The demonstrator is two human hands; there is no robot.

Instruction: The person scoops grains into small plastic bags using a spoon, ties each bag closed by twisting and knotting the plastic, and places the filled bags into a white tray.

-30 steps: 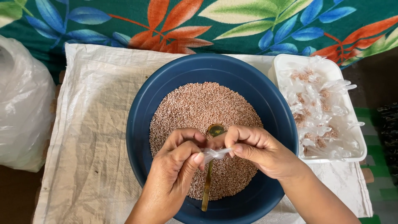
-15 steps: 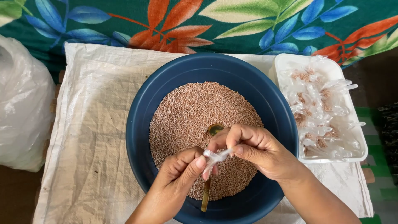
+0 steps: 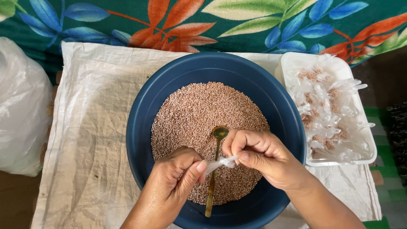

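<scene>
A dark blue bowl (image 3: 178, 76) holds a heap of small pinkish-brown grains (image 3: 199, 114). A brass-coloured spoon (image 3: 210, 186) lies on the grains, its bowl end pointing away from me. Above the grains my left hand (image 3: 174, 180) and my right hand (image 3: 258, 157) pinch the two ends of a small clear plastic packet (image 3: 219, 163), stretched between thumb and fingers. The packet's contents are hidden by my fingers.
A white tray (image 3: 292, 63) at the right holds several small clear packets of grains. A woven white sack (image 3: 85, 140) lies under the bowl. A white plastic bag (image 3: 19, 110) sits at the left. Leaf-patterned cloth (image 3: 203, 21) runs along the back.
My hands have drawn a little apart and the left hand has dropped lower, pulling the plastic packet out longer between them. Bowl, spoon and tray have not moved.
</scene>
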